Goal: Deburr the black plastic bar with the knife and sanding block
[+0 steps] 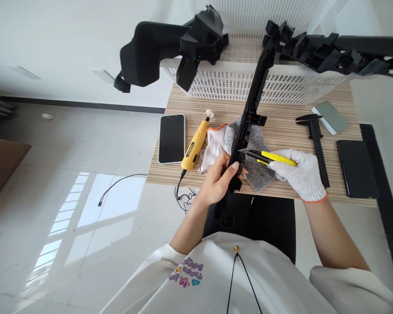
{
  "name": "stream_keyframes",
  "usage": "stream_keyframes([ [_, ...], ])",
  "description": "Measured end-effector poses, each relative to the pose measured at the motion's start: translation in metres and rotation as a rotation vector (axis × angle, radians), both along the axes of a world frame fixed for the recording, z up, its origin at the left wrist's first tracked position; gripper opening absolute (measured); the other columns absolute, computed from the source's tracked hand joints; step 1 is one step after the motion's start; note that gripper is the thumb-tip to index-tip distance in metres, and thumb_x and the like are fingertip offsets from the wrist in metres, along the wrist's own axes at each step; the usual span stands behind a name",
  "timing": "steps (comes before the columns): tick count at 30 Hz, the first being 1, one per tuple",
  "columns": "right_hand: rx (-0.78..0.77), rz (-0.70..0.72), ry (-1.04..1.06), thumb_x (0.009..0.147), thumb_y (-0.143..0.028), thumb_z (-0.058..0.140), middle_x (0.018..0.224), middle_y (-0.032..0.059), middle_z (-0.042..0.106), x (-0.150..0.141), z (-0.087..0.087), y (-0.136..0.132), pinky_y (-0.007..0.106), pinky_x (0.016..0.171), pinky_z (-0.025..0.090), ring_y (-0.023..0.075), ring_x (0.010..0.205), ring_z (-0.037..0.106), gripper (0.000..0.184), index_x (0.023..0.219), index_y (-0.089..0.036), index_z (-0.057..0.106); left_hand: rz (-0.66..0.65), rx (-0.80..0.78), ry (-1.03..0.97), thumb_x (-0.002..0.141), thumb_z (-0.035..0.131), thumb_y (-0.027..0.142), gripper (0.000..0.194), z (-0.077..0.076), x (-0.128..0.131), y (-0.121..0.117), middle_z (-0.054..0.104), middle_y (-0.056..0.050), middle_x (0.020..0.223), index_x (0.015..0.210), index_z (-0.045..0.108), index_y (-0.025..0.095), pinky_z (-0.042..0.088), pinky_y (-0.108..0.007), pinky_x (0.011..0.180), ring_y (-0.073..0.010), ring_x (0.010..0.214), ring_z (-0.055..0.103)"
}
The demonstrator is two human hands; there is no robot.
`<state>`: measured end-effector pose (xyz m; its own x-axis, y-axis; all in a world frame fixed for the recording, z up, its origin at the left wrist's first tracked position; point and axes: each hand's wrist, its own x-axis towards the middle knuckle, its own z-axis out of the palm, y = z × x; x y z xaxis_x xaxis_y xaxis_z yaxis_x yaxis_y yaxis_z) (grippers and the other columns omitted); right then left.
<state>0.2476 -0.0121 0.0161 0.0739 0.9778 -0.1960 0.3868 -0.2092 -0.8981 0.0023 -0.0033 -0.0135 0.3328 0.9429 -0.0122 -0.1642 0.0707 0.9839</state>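
My bare left hand (218, 179) is closed around a long black plastic trim part (251, 104). The part slants from my lap, across the table, up over the rim of a white basket. In a white knit glove, my right hand (301, 172) grips a yellow and black utility knife (277, 158). The knife's blade reaches the edge of the trim part just above my left fingers; whether it presses in I cannot tell. Beneath the part lie a grey cloth (260, 168) and a white glove (214, 146) with an orange cuff.
A yellow rotary tool (195, 146) and a phone (172, 139) lie at left. A black caliper (317, 144), a grey-green card-like block (332, 117) and a dark phone (356, 168) lie at right. Black plastic parts (170, 46) overhang the white basket (216, 85) at the back.
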Motion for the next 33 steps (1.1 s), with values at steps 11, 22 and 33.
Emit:
stream_keyframes([
  [11,-0.019,-0.057,0.054,0.076,-0.046,0.086,0.067,0.0029,0.071,-0.0025,0.0022,-0.0016,0.026,0.037,0.031,0.0092,0.045,0.044,0.029,0.093,-0.022,0.085,0.024,0.026,0.015,0.105,0.06,0.053,0.037,-0.0013,-0.0001,-0.0001,0.08,-0.002,0.085,0.09,0.041,0.025,0.057,-0.029,0.067,-0.0152,0.071,0.074],
  [22,0.017,-0.075,0.015,0.077,-0.047,0.086,0.062,0.0007,0.067,-0.0022,-0.0008,-0.0032,0.026,0.037,0.033,0.0111,0.046,0.048,0.027,0.092,-0.025,0.085,0.03,-0.015,-0.068,0.104,0.062,0.055,0.039,0.0023,0.0012,0.0026,0.078,0.002,0.08,0.101,0.034,0.027,0.058,-0.029,0.064,-0.0147,0.066,0.073],
  [33,0.024,-0.058,0.032,0.077,-0.048,0.087,0.066,0.0008,0.069,-0.0033,-0.0014,-0.0025,0.026,0.041,0.036,0.0104,0.048,0.048,0.032,0.098,-0.024,0.085,0.04,0.046,0.007,0.106,0.057,0.054,0.033,0.001,0.0013,0.0023,0.08,-0.002,0.088,0.113,0.046,0.023,0.059,-0.028,0.063,-0.0147,0.068,0.074],
])
